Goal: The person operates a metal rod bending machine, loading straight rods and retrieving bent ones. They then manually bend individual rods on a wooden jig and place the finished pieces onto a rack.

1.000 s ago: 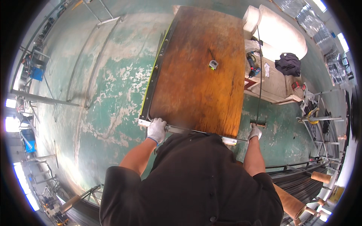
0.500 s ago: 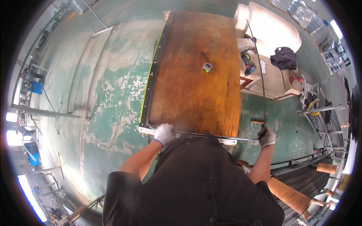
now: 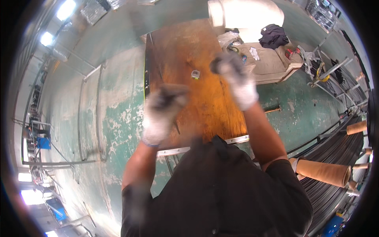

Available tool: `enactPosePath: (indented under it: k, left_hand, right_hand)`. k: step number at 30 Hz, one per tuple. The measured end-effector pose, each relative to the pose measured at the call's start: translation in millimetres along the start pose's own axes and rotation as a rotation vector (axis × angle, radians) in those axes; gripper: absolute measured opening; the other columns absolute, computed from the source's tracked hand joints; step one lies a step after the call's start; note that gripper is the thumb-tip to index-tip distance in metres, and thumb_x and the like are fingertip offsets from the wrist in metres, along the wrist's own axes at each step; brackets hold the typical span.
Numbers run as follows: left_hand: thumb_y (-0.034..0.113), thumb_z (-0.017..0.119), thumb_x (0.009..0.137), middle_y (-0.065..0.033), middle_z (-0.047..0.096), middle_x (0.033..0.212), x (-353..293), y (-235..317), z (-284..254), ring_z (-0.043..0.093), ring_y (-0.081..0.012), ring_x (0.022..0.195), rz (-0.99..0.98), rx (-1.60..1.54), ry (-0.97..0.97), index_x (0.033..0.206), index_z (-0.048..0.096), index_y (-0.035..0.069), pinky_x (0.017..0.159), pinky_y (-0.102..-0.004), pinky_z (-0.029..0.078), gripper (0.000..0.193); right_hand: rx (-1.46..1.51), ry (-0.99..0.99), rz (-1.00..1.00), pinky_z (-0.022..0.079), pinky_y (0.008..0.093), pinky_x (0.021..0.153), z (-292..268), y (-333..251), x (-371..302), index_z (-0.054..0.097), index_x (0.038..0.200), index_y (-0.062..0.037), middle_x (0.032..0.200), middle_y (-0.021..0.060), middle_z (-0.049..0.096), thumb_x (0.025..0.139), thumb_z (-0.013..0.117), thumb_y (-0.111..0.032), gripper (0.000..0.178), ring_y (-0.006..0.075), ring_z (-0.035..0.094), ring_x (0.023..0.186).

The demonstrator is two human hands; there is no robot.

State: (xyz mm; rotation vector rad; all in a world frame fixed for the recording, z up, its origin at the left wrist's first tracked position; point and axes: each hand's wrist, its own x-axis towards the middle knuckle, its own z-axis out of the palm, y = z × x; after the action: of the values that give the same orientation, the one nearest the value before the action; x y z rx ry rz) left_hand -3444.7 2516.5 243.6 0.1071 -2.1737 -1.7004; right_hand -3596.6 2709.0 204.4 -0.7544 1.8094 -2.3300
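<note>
My left hand (image 3: pixel 161 112), in a white glove with dark, dirty fingers, is raised over the left side of the brown wooden tabletop (image 3: pixel 209 106). It looks closed around a thin dark strip (image 3: pixel 157 65), whose ends show above and below the fist. My right hand (image 3: pixel 238 81), gloved the same way, is held above the table's right edge. Motion smears its fingers, so I cannot tell what they hold. A small tape measure (image 3: pixel 196 74) lies on the wood between the hands. Along the near edge of the table runs a pale metal bar (image 3: pixel 239 139).
At the back right, a beige couch (image 3: pixel 266 65) carries dark clothing (image 3: pixel 273 36) and a white glove (image 3: pixel 254 53), with a large white roll (image 3: pixel 248 15) behind. Bundled dark strips (image 3: pixel 331 158) and brown cardboard tubes (image 3: pixel 321 172) lie at the lower right. Metal racks (image 3: pixel 331 75) stand farther right.
Both hands have risen from the table's near edge and moved forward over it. The thin strip that stood at the right now lies across the table's left side, and my view has shifted.
</note>
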Motion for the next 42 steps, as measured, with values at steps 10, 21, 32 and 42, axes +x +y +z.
enactPosePath:
  k: [10,21,32,42]
  left_hand:
    - [0.025,0.069,0.101,-0.001,0.048,0.071,-24,69,-55,0.035,-0.0094,0.051,0.182,-0.393,0.29,0.122,0.061,-0.005,0.049,-0.0269,0.029,0.038]
    - [0.011,0.065,0.1,-0.0039,0.057,0.082,-121,-25,-185,0.052,-0.0158,0.064,-0.087,-0.454,0.998,0.126,0.065,-0.001,0.066,-0.033,0.049,0.029]
    - [0.004,0.065,0.094,-0.013,0.071,0.088,-165,-335,-73,0.07,-0.0287,0.07,-1.078,-0.666,0.995,0.108,0.067,0.003,0.059,-0.0446,0.061,0.015]
    - [0.015,0.071,0.085,-0.0142,0.07,0.11,-183,-308,-41,0.067,-0.0348,0.106,-0.6,0.954,0.234,0.11,0.075,0.01,0.096,-0.0439,0.054,0.025]
  right_hand:
    - [-0.119,-0.595,0.861,0.051,0.0408,0.066,73,292,-82,0.07,0.102,-0.0062,0.071,0.011,0.062,0.103,0.054,-0.05,0.046,0.027,0.061,0.066]
    - [-0.551,0.266,0.648,0.053,0.04,0.078,-50,239,-30,0.074,0.106,0.0008,0.095,0.0149,0.076,0.098,0.064,-0.029,0.033,0.0265,0.066,0.082]
    - [-0.961,0.553,0.619,0.055,0.0426,0.086,-245,252,-108,0.076,0.111,-0.0033,0.106,0.0221,0.076,0.096,0.064,-0.034,0.037,0.0371,0.074,0.101]
    - [-1.209,0.54,0.647,0.055,0.0472,0.086,-279,261,-144,0.077,0.111,-0.0087,0.105,0.0238,0.074,0.098,0.061,-0.038,0.035,0.0437,0.071,0.101]
